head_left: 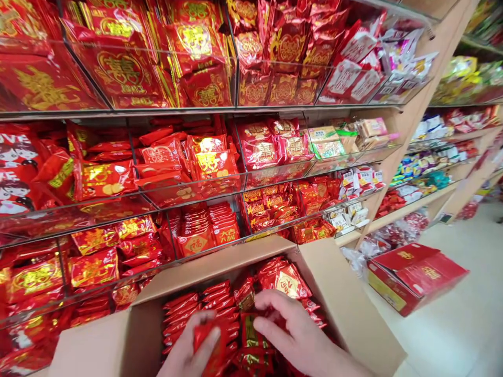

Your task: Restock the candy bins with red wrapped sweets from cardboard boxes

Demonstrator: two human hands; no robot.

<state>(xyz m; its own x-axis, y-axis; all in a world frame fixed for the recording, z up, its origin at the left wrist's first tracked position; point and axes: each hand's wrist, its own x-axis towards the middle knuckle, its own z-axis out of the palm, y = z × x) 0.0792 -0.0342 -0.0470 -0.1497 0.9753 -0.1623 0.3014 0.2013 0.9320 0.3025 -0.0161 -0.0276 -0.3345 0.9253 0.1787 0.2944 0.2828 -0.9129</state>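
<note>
An open cardboard box (356, 309) is in front of me, holding rows of small red snack packets (181, 319). My left hand (196, 343) is inside the box and closed on a red packet (214, 345), thumb on its near face. My right hand (293, 330) hovers over the middle of the box. Its thumb and fingers are apart, close to a red packet with gold print (251, 335). Behind that hand lies a packet with a cream diamond label (288, 280). The palm side of my right hand is partly hidden.
Shelves with clear dividers (188, 196) rise behind the box, filled with red and gold packets. A shelf compartment (196, 241) just beyond the box holds upright rows of red packets. On the floor at right sits a red carton (416, 277).
</note>
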